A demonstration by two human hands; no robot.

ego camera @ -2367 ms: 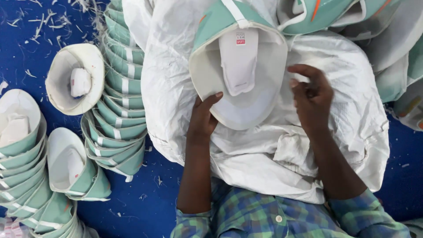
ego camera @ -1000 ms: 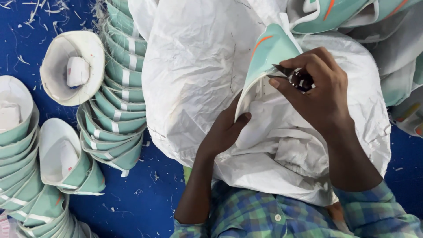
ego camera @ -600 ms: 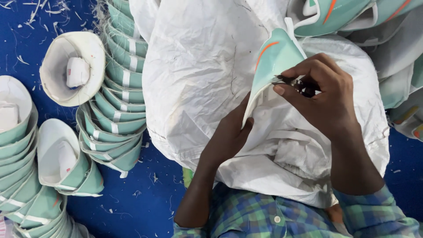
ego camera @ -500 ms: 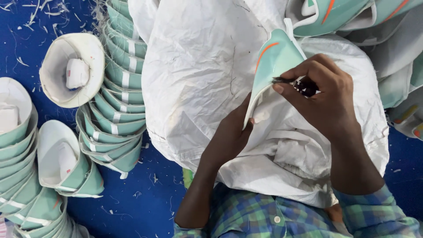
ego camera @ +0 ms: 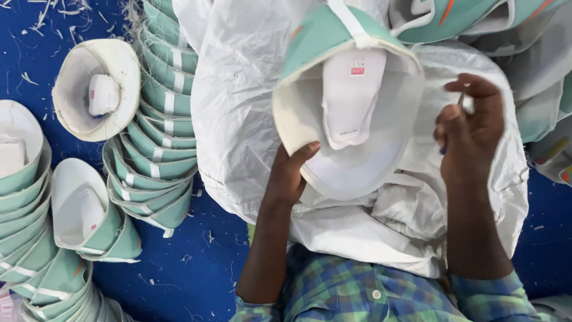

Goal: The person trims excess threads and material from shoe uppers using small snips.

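Shoe upper (ego camera: pixel 348 101), mint green outside and white inside, stands open toward the person over the white sack (ego camera: pixel 238 119) on the lap. Left hand (ego camera: pixel 290 176) grips its lower left rim, the thumb laid on the white lining. Right hand (ego camera: pixel 471 140) is just beside the upper's right edge, not touching it; the fingers are curled closed around a small tool (ego camera: pixel 463 101), and what kind of tool I cannot tell. White tongue (ego camera: pixel 351 95) hangs down inside the upper. At the sack's left edge, a tall stack (ego camera: pixel 158 119) of similar green uppers lies on the blue floor (ego camera: pixel 190 280), with more stacks (ego camera: pixel 36 238) further left. More uppers (ego camera: pixel 459 18) lie at the sack's top right.
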